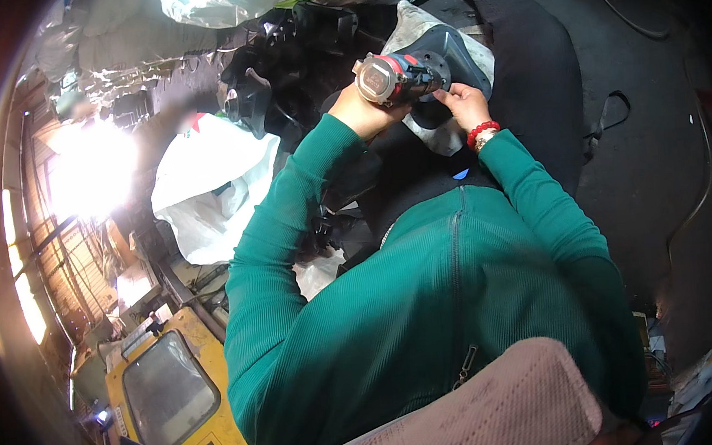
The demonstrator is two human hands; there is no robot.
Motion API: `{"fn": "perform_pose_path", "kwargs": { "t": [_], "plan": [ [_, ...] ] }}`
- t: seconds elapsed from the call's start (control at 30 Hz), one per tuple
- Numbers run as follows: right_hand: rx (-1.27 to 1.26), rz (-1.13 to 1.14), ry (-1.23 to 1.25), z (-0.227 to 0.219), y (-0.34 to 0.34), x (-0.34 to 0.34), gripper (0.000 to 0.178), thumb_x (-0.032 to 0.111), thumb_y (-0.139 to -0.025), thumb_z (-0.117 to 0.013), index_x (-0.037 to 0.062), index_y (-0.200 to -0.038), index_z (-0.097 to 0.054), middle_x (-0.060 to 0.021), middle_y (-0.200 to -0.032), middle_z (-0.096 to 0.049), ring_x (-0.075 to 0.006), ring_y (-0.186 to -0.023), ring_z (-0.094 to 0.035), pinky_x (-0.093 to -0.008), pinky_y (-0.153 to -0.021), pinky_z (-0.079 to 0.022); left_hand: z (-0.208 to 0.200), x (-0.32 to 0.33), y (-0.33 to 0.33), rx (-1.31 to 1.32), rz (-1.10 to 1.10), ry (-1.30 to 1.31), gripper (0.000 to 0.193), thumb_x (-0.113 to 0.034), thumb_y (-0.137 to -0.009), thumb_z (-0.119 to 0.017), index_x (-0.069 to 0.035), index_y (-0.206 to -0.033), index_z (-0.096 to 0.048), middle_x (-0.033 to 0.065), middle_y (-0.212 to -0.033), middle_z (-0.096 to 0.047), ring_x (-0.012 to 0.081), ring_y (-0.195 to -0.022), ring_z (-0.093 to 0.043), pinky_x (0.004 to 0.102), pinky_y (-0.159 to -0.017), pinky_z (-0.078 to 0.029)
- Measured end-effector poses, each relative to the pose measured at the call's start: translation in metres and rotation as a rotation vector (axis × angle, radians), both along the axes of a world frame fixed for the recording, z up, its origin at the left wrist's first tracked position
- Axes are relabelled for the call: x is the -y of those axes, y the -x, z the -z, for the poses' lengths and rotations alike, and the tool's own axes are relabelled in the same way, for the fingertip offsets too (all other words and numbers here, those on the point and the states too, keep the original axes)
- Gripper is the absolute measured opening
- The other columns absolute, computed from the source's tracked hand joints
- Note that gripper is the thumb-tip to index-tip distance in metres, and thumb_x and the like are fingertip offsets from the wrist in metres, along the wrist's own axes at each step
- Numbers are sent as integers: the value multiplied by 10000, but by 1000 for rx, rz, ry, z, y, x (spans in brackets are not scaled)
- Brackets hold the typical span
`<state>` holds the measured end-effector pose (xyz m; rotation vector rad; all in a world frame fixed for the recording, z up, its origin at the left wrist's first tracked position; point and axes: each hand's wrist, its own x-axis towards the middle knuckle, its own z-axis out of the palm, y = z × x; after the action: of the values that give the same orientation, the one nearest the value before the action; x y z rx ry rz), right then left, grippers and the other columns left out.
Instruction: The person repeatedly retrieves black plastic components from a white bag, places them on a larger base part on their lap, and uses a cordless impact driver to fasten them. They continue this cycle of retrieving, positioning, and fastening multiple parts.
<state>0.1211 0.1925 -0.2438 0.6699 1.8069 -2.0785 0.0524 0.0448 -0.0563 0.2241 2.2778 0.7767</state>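
My left hand [364, 112], fingers wrapped round it, holds a cordless power tool [403, 79] that looks like a drill, with a grey, red and dark blue body. Its front end points right, over a black moulded part [462, 63] with a round, holed rim. My right hand [466, 106] has its fingertips pinched together at the near edge of that part, beside the tool's front. Whatever is between those fingertips is too small to make out. A whitish, stained cloth or sack [449, 142] lies under the part, across my lap.
Several black moulded pieces [251, 98] are heaped at the far left. An open white sack [211, 186] stands left of my arm, and large plastic bags [228, 3] lie beyond. A yellow machine panel with a window [171, 393] is at the lower left. A black strap loop [610, 113] lies at the right.
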Motion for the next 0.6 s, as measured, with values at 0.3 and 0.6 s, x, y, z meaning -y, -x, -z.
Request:
{"fn": "perform_pose_path", "kwargs": {
  "t": [0.3, 0.6],
  "plan": [
    [7, 29, 152, 11, -16, 1, 270, 293, -809, -724, 31, -773, -667, 37, -589, -552, -48, -553, -433, -269, -541, -372, -5, -4, 3, -153, 308, 180, 407, -274, -734, -718, -57, -1062, -610, 160, -958, -662, 318, -884, -648, 370, -786, -518],
    [13, -61, 30, 7, -5, -3, 251, 290, -808, -722, 43, -779, -688, 50, -535, -523, -53, -524, -428, -271, -525, -366, -38, -17, -10, -195, 266, 180, 325, -252, -730, -711, -74, -989, -630, 150, -885, -663, 338, -836, -642, 382, -743, -518]
  ]
}}
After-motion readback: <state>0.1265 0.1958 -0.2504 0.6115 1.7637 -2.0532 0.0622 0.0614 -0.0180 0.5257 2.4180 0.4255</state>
